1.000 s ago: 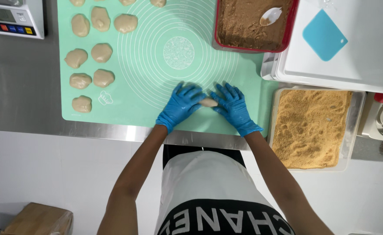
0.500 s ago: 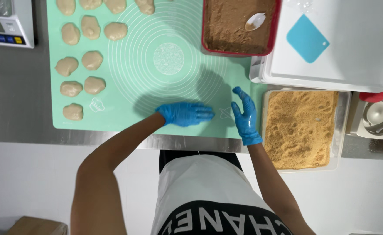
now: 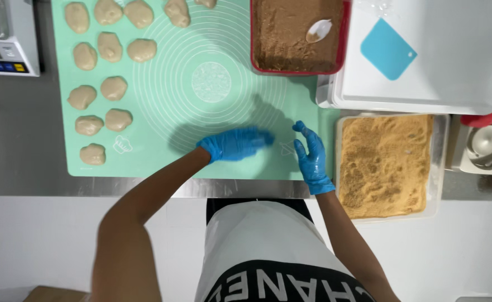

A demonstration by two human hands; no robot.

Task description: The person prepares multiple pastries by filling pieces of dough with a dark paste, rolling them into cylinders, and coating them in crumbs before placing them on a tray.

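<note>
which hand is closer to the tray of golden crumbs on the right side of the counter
The right hand. It rests at the mint mat's right edge, just beside the crumb tray. The left hand lies flat on the mat, farther left, with the right hand between it and the tray.

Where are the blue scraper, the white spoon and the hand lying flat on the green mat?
Blue scraper (image 3: 387, 48), head view, middle of its flat blade.
White spoon (image 3: 319, 30), head view, on its bowl, in the red tray.
Left hand (image 3: 236, 144), head view, back of the gloved hand.

Mint-green silicone mat (image 3: 162, 151) with white concentric rings, flat under both gloved hands.
</note>
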